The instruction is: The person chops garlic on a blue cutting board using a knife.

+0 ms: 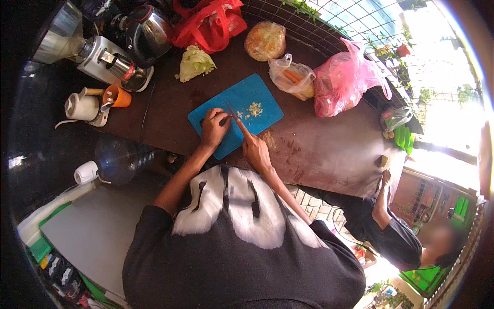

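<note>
A blue cutting board (247, 116) lies slantwise on the brown table in front of me. My right hand (255, 150) is closed round the handle of a knife (230, 110), its index finger stretched along the top. The blade points up and left over the board. Just left of the blade, my left hand (213, 127) rests on the board with its fingers curled; whatever may be under the fingertips is hidden. Finely chopped pale pieces (254, 109), perhaps garlic, lie in a small heap right of the blade, with a few scattered bits beside it.
Behind the board are a lettuce or cabbage piece (196, 63), a red bag (210, 29), a bag of shredded vegetables (265, 40), bagged carrots (292, 77) and a pink plastic bag (341, 81). A grinder (112, 63) and kettle (148, 34) stand left. Another person (397, 231) is at the right.
</note>
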`<action>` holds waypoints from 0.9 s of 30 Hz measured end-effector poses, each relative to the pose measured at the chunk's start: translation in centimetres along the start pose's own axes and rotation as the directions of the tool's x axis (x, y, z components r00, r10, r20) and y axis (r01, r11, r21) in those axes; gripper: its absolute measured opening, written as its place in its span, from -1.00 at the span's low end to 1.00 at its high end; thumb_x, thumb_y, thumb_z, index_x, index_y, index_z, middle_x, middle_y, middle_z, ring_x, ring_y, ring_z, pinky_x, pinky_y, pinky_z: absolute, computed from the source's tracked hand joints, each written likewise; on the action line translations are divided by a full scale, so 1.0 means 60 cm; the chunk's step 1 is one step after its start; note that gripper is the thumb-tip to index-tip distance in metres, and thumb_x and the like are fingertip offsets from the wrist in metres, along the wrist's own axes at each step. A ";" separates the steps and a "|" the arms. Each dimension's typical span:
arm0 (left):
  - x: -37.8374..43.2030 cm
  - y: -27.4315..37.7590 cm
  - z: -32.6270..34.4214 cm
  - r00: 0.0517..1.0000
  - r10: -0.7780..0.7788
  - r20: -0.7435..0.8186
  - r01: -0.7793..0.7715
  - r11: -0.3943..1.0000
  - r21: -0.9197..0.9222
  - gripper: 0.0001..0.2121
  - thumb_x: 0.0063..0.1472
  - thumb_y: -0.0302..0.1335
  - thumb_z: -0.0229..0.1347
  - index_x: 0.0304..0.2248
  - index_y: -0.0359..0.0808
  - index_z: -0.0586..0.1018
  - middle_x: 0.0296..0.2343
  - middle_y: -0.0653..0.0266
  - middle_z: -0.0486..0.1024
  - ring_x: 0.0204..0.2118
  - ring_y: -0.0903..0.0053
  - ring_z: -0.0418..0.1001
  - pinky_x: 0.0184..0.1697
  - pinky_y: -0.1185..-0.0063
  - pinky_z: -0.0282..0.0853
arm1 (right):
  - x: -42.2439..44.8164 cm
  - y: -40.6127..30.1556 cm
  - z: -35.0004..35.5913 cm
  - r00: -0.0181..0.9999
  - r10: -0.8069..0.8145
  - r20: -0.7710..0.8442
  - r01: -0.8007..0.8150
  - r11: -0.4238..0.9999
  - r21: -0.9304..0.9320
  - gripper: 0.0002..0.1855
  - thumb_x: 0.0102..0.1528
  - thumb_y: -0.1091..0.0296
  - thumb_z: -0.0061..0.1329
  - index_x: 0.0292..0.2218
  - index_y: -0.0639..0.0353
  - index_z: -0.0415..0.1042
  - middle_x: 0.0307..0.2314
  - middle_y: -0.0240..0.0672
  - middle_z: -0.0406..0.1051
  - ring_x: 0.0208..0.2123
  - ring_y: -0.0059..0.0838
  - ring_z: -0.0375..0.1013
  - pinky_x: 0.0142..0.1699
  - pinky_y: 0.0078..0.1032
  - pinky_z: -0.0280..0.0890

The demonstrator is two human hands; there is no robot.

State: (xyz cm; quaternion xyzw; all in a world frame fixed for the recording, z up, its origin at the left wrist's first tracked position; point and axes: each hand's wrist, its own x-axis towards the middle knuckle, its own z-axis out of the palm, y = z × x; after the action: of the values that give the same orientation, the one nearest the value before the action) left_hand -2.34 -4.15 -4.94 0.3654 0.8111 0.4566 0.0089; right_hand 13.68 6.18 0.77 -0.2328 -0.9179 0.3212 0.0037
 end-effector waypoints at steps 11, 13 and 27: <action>0.003 0.012 -0.006 0.998 0.056 -0.015 -0.054 0.996 0.074 -0.81 0.01 -0.50 0.35 -0.33 -0.28 0.68 -0.32 0.25 0.51 -0.20 0.25 0.45 -0.12 0.36 0.40 | 0.001 0.002 -0.003 1.000 0.012 0.017 -0.012 1.000 0.016 -0.11 0.13 0.53 -0.13 0.39 -0.35 -0.07 -0.37 0.07 0.51 -0.45 0.12 0.54 -0.34 0.01 0.43; 0.002 0.009 -0.004 0.997 0.082 -0.007 -0.081 0.992 0.101 -0.80 0.00 -0.51 0.36 -0.33 -0.28 0.68 -0.31 0.26 0.51 -0.20 0.25 0.45 -0.11 0.36 0.39 | 0.003 0.002 -0.003 0.999 0.030 0.039 -0.031 0.999 0.028 -0.11 0.13 0.52 -0.12 0.39 -0.37 -0.07 -0.35 0.09 0.52 -0.43 0.13 0.54 -0.32 0.01 0.44; 0.014 0.007 -0.009 0.988 0.144 0.055 -0.150 0.979 0.139 -0.86 0.02 -0.50 0.35 -0.38 -0.27 0.67 -0.37 0.30 0.51 -0.26 0.30 0.45 -0.21 0.39 0.45 | -0.001 0.005 -0.006 1.000 0.008 0.027 -0.010 0.997 0.078 -0.10 0.12 0.53 -0.14 0.40 -0.28 -0.10 -0.33 0.11 0.51 -0.43 0.15 0.53 -0.31 0.02 0.42</action>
State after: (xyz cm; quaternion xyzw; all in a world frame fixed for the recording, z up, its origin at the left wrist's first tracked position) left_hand -2.88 -3.93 -4.03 0.4342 0.8120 0.3886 -0.0330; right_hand 13.91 6.58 0.89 -0.2324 -0.9035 0.3600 -0.0012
